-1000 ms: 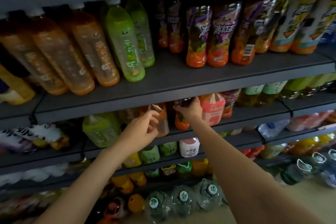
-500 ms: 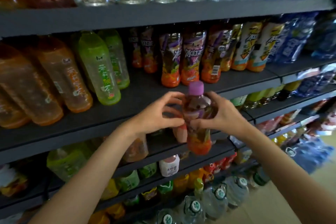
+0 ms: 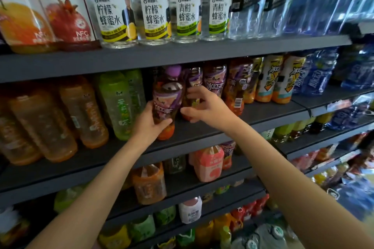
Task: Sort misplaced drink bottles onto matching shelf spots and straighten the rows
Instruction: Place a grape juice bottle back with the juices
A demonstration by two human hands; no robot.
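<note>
A purple-capped iced tea bottle with a purple and orange label stands at the left end of its matching row on the middle shelf. My left hand grips its lower half from the left. My right hand reaches in from the right, and its thumb and fingers curl round the neighbouring bottle of the same sort. Two more purple-label bottles stand to the right in that row.
Green tea bottles and big orange bottles fill the shelf to the left. Yellow-label bottles and blue ones stand to the right. Honey water bottles line the shelf above. A pink bottle sits one shelf below.
The purple-capped bottle has gone from the lower shelf up to the middle shelf beside its matching row. My right hand has left it and taken the neighbouring bottle, while my left hand grips it.
</note>
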